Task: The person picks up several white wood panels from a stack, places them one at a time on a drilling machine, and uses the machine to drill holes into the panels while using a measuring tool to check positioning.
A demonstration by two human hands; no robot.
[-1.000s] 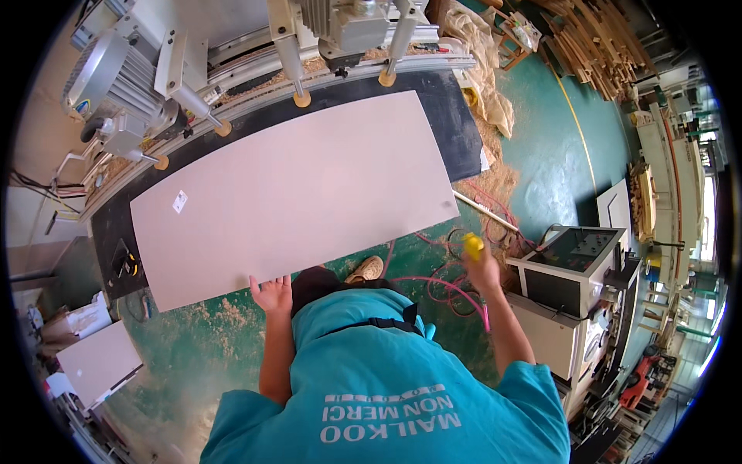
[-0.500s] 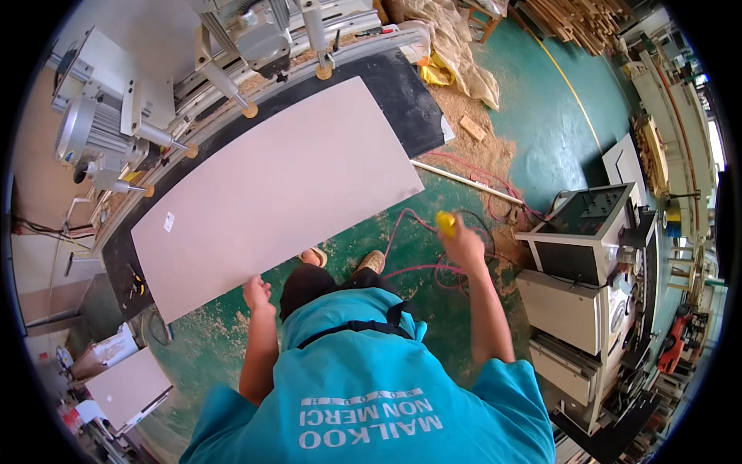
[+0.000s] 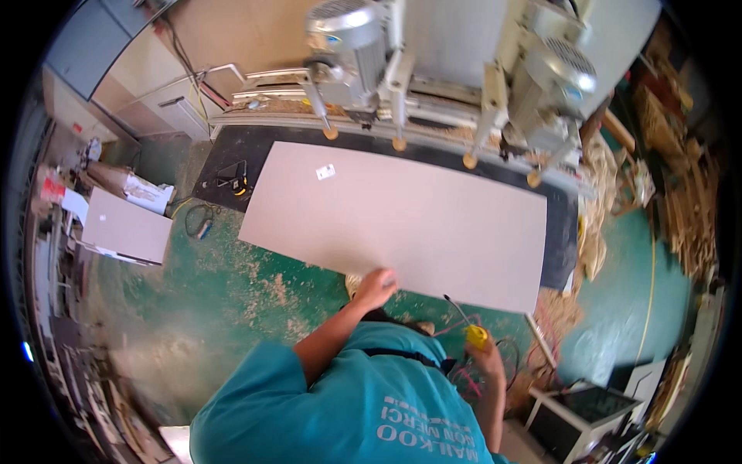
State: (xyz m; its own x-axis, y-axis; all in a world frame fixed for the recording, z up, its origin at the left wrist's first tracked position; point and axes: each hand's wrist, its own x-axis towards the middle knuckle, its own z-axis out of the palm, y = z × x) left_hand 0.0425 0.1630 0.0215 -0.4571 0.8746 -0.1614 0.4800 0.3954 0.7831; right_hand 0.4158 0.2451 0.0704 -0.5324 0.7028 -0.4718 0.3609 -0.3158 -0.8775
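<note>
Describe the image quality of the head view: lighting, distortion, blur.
Head view: even daylight, no harsh glare on the large pale rectangular board; fisheye bends its straight edges and leaves a black rim; the green dusty floor at lower left is smeared; the left hand on the board's near edge and the right hand gripping a yellow-tipped tool look slightly soft.

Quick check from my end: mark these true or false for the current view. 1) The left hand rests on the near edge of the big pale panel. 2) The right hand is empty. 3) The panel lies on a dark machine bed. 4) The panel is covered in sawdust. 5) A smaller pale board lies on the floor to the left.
1) True: the left hand sits at the near edge of the pale panel.
2) False: the right hand holds a yellow-handled tool.
3) True: the dark machine bed shows around it.
4) False: its face looks clean, bearing only a small label.
5) True: the smaller pale board is there.
</note>
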